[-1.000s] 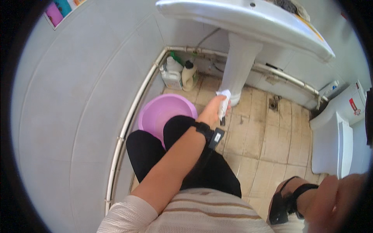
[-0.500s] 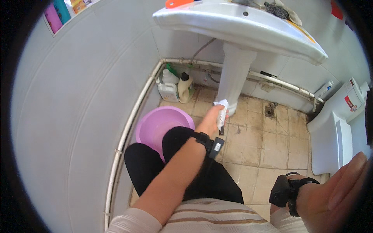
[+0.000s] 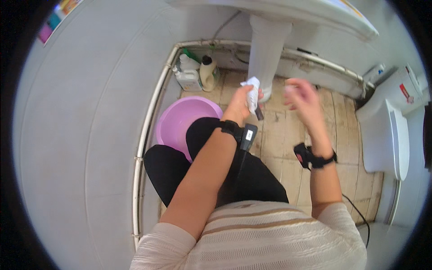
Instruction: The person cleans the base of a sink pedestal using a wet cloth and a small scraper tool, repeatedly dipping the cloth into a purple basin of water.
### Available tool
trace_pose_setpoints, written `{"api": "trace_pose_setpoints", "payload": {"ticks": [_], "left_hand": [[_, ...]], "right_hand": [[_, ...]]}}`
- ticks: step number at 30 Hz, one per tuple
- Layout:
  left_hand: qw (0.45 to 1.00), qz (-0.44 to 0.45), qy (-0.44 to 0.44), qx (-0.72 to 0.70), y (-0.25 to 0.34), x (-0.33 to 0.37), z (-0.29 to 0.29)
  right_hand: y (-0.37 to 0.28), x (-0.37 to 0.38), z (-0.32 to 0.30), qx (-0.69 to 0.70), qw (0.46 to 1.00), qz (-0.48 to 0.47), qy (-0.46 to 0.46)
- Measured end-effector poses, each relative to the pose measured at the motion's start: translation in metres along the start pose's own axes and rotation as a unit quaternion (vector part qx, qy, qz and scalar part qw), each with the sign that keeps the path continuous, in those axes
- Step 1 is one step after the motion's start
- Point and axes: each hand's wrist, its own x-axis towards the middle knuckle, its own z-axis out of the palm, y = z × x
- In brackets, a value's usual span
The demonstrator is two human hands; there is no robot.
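Note:
In front of the sink's pedestal my left hand (image 3: 240, 102) is closed around a crumpled white bundle (image 3: 253, 94). Whether it is paper, cloth or plastic I cannot make out. A dark, flat piece (image 3: 259, 112) shows at the lower end of the bundle. My right hand (image 3: 302, 96) is raised to the right of it, apart from the bundle. Its fingers look partly bent but are blurred by motion, so their grip does not show. Each wrist wears a strapped black device.
A pink basin (image 3: 168, 121) stands on the floor by my knees. Several bottles (image 3: 189, 74) sit in the corner behind it. The white pedestal (image 3: 266, 54) rises ahead under the sink. A white toilet (image 3: 382, 135) is at right, and a white pipe (image 3: 145, 130) runs along the left wall.
My right hand has swung from the lower right up to near the bundle. My left hand still holds the bundle. The view has tilted downward, so the sink's basin is mostly out of sight.

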Motion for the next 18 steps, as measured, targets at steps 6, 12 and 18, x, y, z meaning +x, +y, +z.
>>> {"api": "trace_pose_setpoints", "payload": {"ticks": [6, 12, 18], "left_hand": [[0.998, -0.028, -0.062, 0.011, -0.005, 0.010, -0.011], [0.981, -0.030, 0.016, 0.189, 0.014, 0.014, -0.021], [0.987, 0.056, 0.148, 0.010, 0.073, 0.046, -0.045]], "right_hand": [[0.077, 0.005, 0.049, 0.120, 0.955, 0.207, -0.178], [0.111, 0.031, 0.056, 0.190, 0.909, 0.303, -0.212], [0.218, 0.033, 0.062, -0.009, 0.953, 0.303, -0.016]]}}
